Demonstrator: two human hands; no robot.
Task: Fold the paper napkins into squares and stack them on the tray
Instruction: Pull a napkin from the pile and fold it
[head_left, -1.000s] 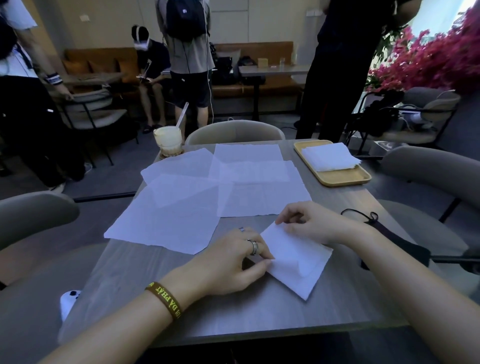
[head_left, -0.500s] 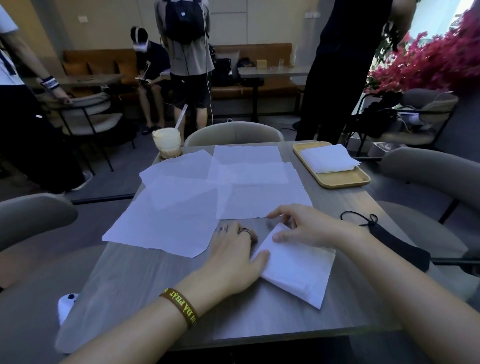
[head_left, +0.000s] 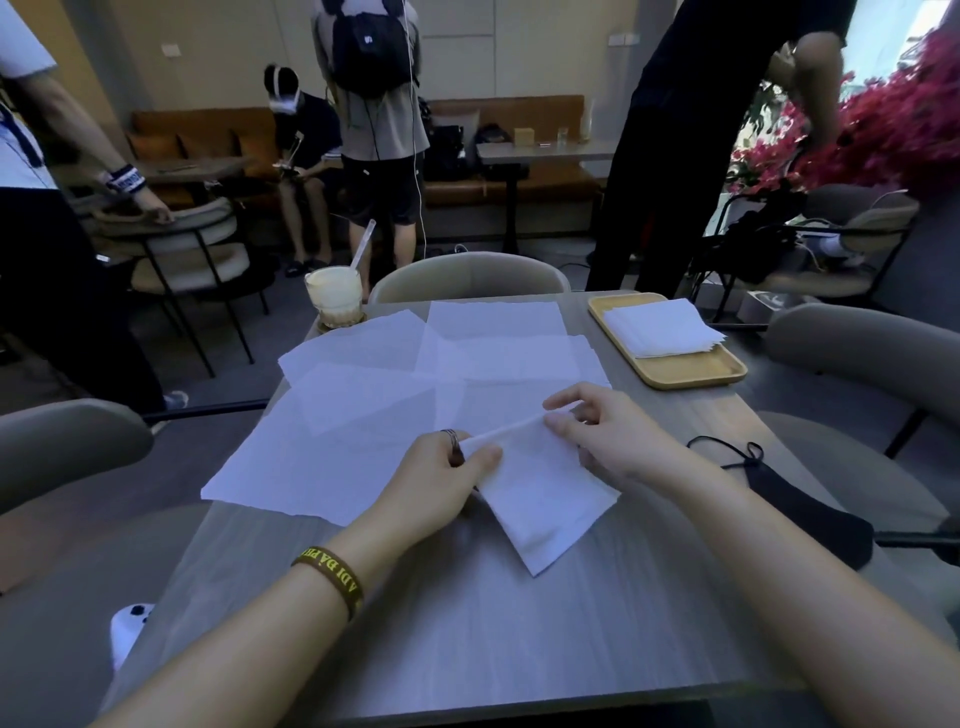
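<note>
A folded white napkin (head_left: 540, 493) hangs by its upper edge a little above the grey table (head_left: 467, 649), near the middle. My left hand (head_left: 436, 483) pinches its left top corner. My right hand (head_left: 602, 436) pinches its right top corner between thumb and fingers. Several unfolded napkins (head_left: 363, 415) lie spread flat and overlapping behind my hands. A wooden tray (head_left: 691, 371) at the far right of the table holds a stack of folded napkins (head_left: 660, 327).
A drink glass with a straw (head_left: 335, 293) stands at the table's far left edge. A black face mask (head_left: 800, 499) lies right of my right arm. A white device (head_left: 127, 629) pokes out at the left edge. Chairs surround the table; people stand behind.
The folded napkin lay flat under my pressing hands. Now both hands pinch its top corners and have lifted that edge off the table.
</note>
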